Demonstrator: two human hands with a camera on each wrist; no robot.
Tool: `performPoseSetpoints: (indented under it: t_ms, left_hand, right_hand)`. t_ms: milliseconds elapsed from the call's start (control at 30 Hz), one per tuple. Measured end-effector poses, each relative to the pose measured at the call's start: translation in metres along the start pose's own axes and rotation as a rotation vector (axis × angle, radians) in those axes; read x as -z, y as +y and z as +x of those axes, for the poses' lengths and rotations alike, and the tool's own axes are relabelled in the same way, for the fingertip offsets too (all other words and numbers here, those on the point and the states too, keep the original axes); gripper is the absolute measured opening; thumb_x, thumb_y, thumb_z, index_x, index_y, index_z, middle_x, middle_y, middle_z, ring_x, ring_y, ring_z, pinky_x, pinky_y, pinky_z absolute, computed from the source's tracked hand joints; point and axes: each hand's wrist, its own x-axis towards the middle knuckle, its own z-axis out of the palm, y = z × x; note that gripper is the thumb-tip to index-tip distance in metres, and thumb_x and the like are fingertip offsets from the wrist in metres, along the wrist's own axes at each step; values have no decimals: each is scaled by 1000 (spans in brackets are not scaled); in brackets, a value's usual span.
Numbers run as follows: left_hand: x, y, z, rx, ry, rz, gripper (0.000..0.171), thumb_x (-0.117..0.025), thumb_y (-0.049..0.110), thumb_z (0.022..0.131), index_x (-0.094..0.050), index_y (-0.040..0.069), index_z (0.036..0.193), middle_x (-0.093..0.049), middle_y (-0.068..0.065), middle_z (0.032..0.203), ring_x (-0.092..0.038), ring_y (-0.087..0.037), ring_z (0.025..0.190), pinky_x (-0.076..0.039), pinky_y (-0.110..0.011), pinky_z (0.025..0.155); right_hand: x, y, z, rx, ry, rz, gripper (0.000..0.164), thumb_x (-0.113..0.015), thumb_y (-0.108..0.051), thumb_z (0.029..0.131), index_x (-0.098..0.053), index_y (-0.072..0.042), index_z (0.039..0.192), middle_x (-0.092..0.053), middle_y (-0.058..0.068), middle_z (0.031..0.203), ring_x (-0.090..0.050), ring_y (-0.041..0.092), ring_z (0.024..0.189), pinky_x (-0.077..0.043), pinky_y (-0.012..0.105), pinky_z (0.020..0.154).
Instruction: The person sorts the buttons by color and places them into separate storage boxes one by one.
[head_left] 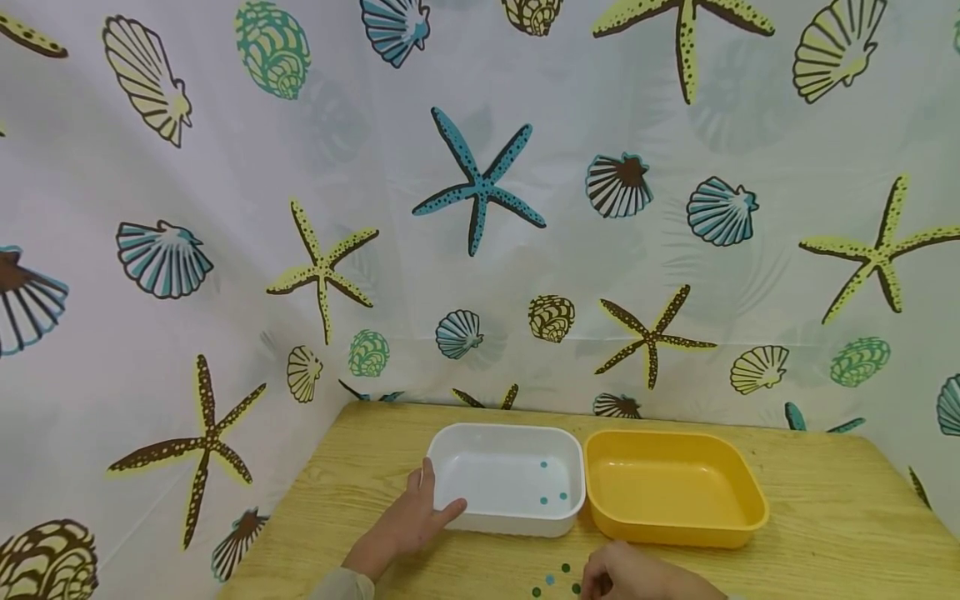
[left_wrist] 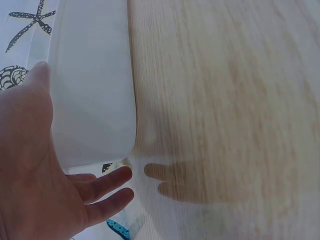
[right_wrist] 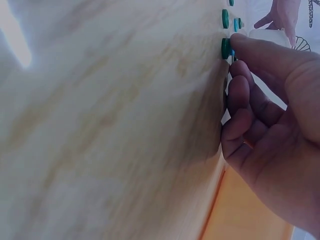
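Note:
My left hand (head_left: 412, 517) is at the left end of the white tray (head_left: 517, 527), its thumb on the front rim. In the left wrist view its other fingers (left_wrist: 107, 200) reach fairly straight past the tray's end. My right hand (head_left: 633, 575) rests low over the table among small round discs, fingers curled. A green disc (right_wrist: 225, 48) lies right by its thumb tip; whether anything is pinched between the fingers is hidden. Another green disc (head_left: 566, 568) and a light blue disc (head_left: 550, 579) lie to the left of that hand. Several blue-green discs (head_left: 543, 501) lie inside the white tray.
A yellow tray (head_left: 675, 537) stands directly to the right of the white one. Both sit on a wood-grain table (head_left: 832, 517). Behind and at the sides hangs a white curtain (head_left: 420, 275) printed with shells and starfish.

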Motion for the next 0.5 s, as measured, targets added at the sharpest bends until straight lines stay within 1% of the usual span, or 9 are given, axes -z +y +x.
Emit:
performPoseSetpoints:
  t_ms: [233, 367, 500]
  left_hand:
    - [0, 1, 1, -1, 2, 2, 104, -46, 64, 90, -5, -14, 145, -21, -34, 142, -52, -40, 109, -42, -50, 93]
    - [1, 0, 1, 8, 5, 8, 106, -45, 67, 88, -5, -14, 145, -21, -34, 143, -50, -41, 114, -40, -49, 95]
    - [0, 0, 1, 13, 7, 12, 105, -46, 66, 89, -6, -14, 145, -21, -34, 143, -49, -41, 115, -40, -50, 95]
  right_hand:
    - [1, 1, 0, -9, 6, 0, 7, -68, -25, 87, -72, -19, 89, -67, -3, 78, -57, 6, 66, -48, 22, 58]
    - [0, 0, 0, -19, 3, -15, 8, -69, -27, 87, -72, -19, 88, -66, -4, 77, -57, 6, 66, -48, 22, 58]
    - [0, -1, 0, -26, 1, -17, 9, -69, -27, 86, -71, -18, 85, -65, -5, 75, -55, 6, 64, -46, 21, 56]
